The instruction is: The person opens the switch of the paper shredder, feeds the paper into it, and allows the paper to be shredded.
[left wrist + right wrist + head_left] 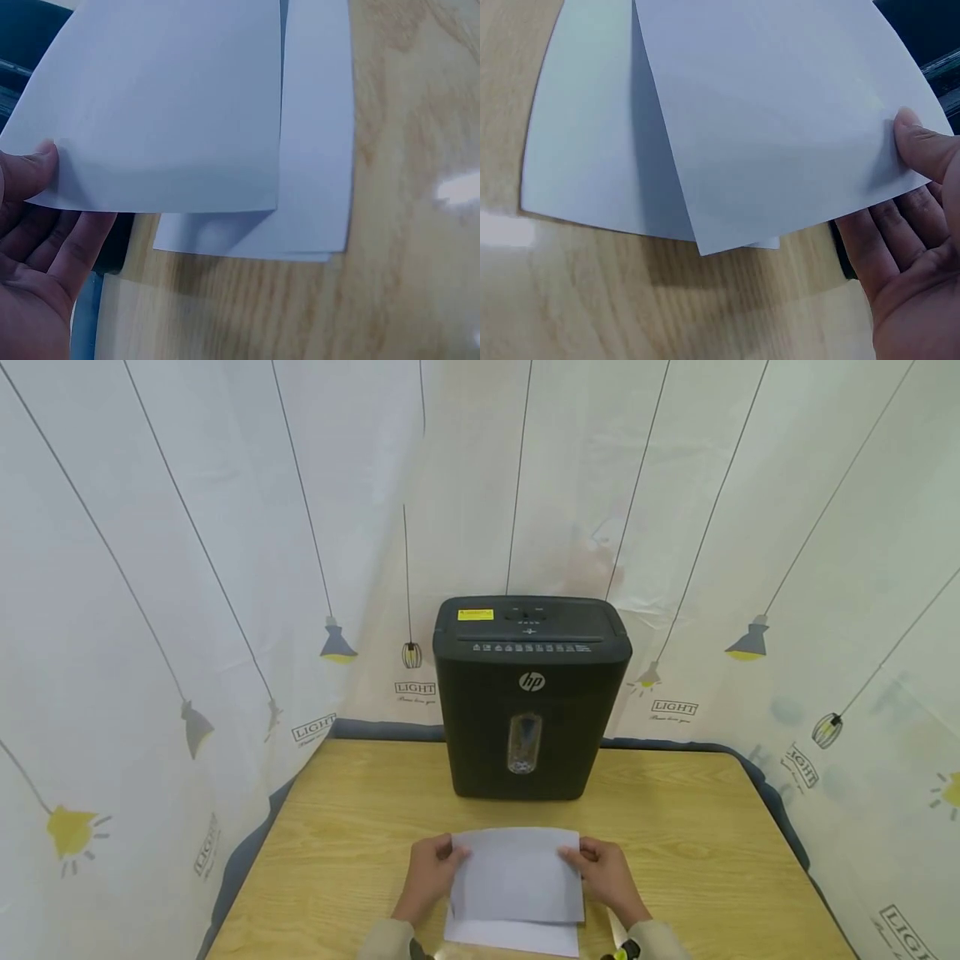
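Note:
A white sheet of paper (517, 877) is held up between both hands, over more white paper (517, 935) lying on the table. My left hand (432, 875) pinches its far left corner, thumb on top and fingers beneath, as the left wrist view also shows. At the far right corner my right hand (606, 874) pinches the same sheet, thumb above, fingers below. In the right wrist view the raised sheet (780, 112) slants over the lower paper (585, 150). Beyond the hands stands a black HP paper shredder (480, 727), with a slot along its top.
The shredder's front has a clear window (524, 743) with scraps visible inside. It stands upright on the wooden table (352, 827) near the back edge. A pale curtain printed with lamps (225, 527) hangs behind and on both sides.

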Demonstrator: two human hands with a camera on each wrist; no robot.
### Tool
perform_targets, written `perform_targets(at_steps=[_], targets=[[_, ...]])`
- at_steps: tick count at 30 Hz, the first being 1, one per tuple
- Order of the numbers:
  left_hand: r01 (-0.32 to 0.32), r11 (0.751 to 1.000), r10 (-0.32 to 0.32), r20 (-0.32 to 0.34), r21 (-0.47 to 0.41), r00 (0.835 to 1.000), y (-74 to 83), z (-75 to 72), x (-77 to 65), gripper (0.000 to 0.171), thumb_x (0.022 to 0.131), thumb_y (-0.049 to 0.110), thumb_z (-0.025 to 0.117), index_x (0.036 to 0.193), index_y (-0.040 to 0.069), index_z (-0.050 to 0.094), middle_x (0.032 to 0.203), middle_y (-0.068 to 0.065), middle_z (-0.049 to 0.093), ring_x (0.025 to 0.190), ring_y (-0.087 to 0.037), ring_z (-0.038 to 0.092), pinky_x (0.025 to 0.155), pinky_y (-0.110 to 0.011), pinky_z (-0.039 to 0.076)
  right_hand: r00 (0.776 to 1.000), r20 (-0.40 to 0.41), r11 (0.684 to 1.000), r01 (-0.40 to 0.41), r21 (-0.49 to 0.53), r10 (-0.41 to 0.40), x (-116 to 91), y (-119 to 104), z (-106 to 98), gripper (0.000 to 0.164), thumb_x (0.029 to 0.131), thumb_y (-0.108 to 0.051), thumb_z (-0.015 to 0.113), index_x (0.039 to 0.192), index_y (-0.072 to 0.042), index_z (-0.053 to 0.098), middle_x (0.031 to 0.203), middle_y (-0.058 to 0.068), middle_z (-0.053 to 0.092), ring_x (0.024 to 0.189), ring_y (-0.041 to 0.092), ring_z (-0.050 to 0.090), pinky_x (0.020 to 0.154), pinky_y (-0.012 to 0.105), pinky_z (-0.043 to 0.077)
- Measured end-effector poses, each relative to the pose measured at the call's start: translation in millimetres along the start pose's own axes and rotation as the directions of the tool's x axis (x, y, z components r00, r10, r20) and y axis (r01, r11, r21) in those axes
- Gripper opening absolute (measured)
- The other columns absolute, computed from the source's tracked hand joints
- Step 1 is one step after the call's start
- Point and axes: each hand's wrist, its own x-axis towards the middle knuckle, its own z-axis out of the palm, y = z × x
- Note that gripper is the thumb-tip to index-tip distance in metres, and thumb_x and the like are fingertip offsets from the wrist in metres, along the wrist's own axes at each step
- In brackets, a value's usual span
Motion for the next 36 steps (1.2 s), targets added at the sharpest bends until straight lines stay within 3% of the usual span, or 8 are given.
perform_targets(at_steps=[7, 15, 19, 22, 28, 36], targets=[[-0.025, 0.999, 0.025, -0.017, -0.028, 1.000, 6.5, -2.3, 6.8, 0.030, 0.091, 0.018, 0.078, 0.068, 0.005, 0.063, 0.069, -0.002, 0.067, 0.063, -0.005, 0.051, 0.060, -0.021, 0.048, 1.000, 0.008, 1.000, 0.023, -0.007, -0.023, 6, -10, -8, 0.018, 0.091, -0.022, 0.078, 0.085, -0.006, 0.074, 0.067, -0.001, 0.069, 0.059, 0.005, 0.048, 0.053, 0.021, 0.038], [-0.066, 0.995, 0.065, -0.016, -0.073, 0.998, 21.7, -7.4, 17.3, 0.014, 0.091, 0.015, 0.076, 0.082, 0.005, 0.075, 0.083, -0.009, 0.076, 0.070, -0.006, 0.061, 0.064, -0.022, 0.053, 0.999, 0.005, 0.999, 0.052, 0.008, -0.052, 15, -24, -17, 0.034, 0.091, -0.022, 0.078, 0.072, -0.004, 0.057, 0.057, -0.006, 0.041, 0.055, 0.004, 0.035, 0.052, 0.020, 0.032], [-0.074, 0.995, 0.073, -0.015, -0.067, 0.997, 28.5, -10.6, 23.5, 0.015, 0.092, 0.015, 0.076, 0.080, 0.006, 0.074, 0.080, -0.007, 0.075, 0.068, -0.007, 0.058, 0.063, -0.022, 0.051, 0.998, 0.007, 0.999, 0.054, 0.001, -0.054, 19, -31, -20, 0.023, 0.092, -0.023, 0.078, 0.079, -0.005, 0.069, 0.062, -0.003, 0.059, 0.061, 0.007, 0.047, 0.056, 0.021, 0.042], [-0.090, 0.995, 0.089, -0.010, -0.051, 0.996, 34.3, -13.6, 27.7, 0.013, 0.092, 0.015, 0.076, 0.082, 0.006, 0.074, 0.081, -0.006, 0.075, 0.068, -0.007, 0.058, 0.063, -0.022, 0.052, 0.999, 0.013, 0.999, 0.051, -0.014, -0.051, 21, -37, -23, 0.016, 0.093, -0.022, 0.076, 0.090, -0.007, 0.076, 0.077, 0.002, 0.074, 0.070, 0.011, 0.057, 0.063, 0.023, 0.052], [-0.111, 0.993, 0.110, -0.023, -0.049, 0.994, 46.6, -19.0, 38.7, 0.010, 0.092, 0.015, 0.077, 0.085, 0.007, 0.077, 0.079, -0.005, 0.075, 0.067, -0.008, 0.057, 0.061, -0.022, 0.050, 0.998, 0.013, 0.998, 0.068, -0.019, -0.067, 25, -50, -31, 0.018, 0.093, -0.024, 0.076, 0.102, -0.008, 0.079, 0.092, 0.007, 0.079, 0.078, 0.013, 0.064, 0.071, 0.029, 0.058], [-0.152, 0.988, 0.151, -0.039, -0.020, 0.988, 63.9, -25.7, 54.7, 0.028, 0.092, 0.016, 0.078, 0.069, 0.009, 0.063, 0.064, 0.004, 0.053, 0.061, -0.008, 0.046, 0.055, -0.022, 0.040, 0.996, 0.021, 0.996, 0.087, -0.002, -0.087, 33, -70, -44, 0.026, 0.095, -0.028, 0.074, 0.110, -0.007, 0.078, 0.096, 0.008, 0.079, 0.081, 0.013, 0.069, 0.074, 0.030, 0.060]])
